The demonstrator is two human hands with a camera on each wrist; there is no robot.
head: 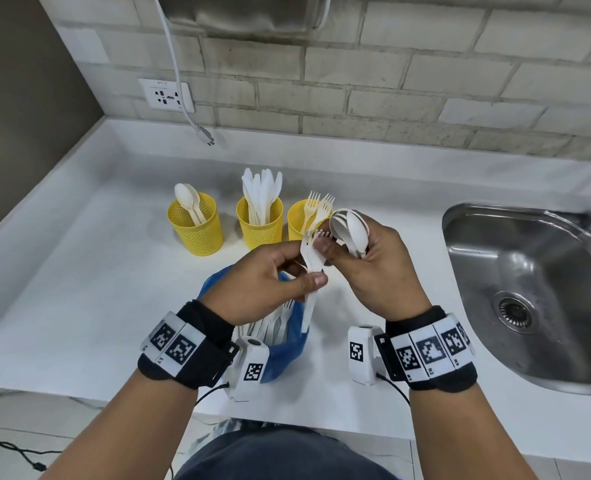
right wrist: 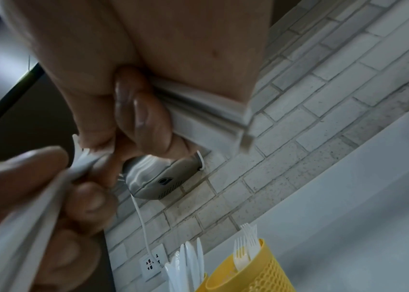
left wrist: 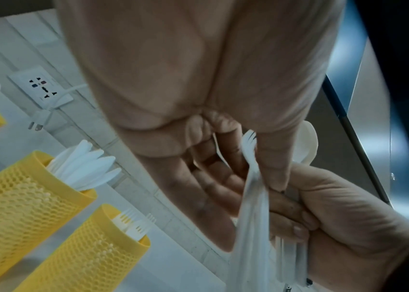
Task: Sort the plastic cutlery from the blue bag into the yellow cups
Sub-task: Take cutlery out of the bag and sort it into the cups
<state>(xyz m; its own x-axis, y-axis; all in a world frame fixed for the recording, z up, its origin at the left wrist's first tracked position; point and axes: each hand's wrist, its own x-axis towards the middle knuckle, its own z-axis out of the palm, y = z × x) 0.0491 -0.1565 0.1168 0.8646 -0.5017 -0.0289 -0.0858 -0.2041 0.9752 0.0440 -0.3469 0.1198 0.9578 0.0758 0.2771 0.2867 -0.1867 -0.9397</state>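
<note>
Three yellow mesh cups stand in a row on the counter: the left cup [head: 197, 230] has spoons, the middle cup [head: 260, 223] knives, the right cup [head: 299, 221] forks. The blue bag [head: 289, 351] lies open below my hands with more white cutlery inside. My left hand [head: 308, 268] pinches a few white forks [head: 310, 258] by their necks, handles pointing down to the bag. My right hand [head: 342, 251] grips a bundle of white spoons [head: 351, 230], and its thumb touches the fork heads. In the right wrist view the spoon handles [right wrist: 211, 116] stick out past the curled fingers.
A steel sink [head: 529, 289] is set into the white counter [head: 96, 271] at the right. A wall socket [head: 169, 95] and a dangling plug [head: 206, 136] are behind the cups. The counter's front edge runs just under my wrists.
</note>
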